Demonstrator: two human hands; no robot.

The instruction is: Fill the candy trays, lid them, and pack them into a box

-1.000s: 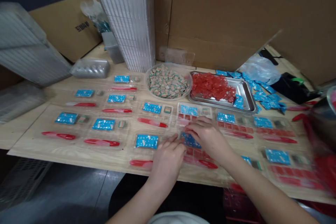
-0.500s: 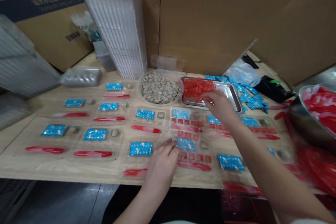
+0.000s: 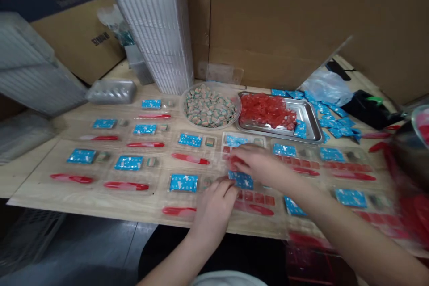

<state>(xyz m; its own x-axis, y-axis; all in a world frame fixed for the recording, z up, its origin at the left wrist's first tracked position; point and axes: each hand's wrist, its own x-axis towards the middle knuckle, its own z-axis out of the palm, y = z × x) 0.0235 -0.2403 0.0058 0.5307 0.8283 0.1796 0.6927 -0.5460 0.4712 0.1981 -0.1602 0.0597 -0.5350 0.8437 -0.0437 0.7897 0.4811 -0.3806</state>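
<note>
My right hand (image 3: 256, 164) reaches over a clear plastic blister tray (image 3: 243, 140), its fingertips pinching what looks like a red jelly candy (image 3: 233, 159) above a row of red cubes. My left hand (image 3: 214, 208) rests at the tray's front, fingers spread and nearly touching a blue printed sachet (image 3: 240, 180). Red cubes (image 3: 254, 196) fill the compartments just right of it. A red plastic spoon (image 3: 254, 209) lies below them. Part of the tray is hidden under my hands.
Several filled blister trays cover the wooden table (image 3: 30, 190). Behind them stand a steel tray of red candies (image 3: 268, 111) and a bowl of wrapped sweets (image 3: 210, 107). Stacked clear trays (image 3: 150, 31) lean against cardboard (image 3: 268, 18). A metal bowl (image 3: 410, 143) sits at the right.
My right hand has moved forward and left from the steel tray to the blister tray, now pinching a red piece. My left hand has stayed near the same spot.
</note>
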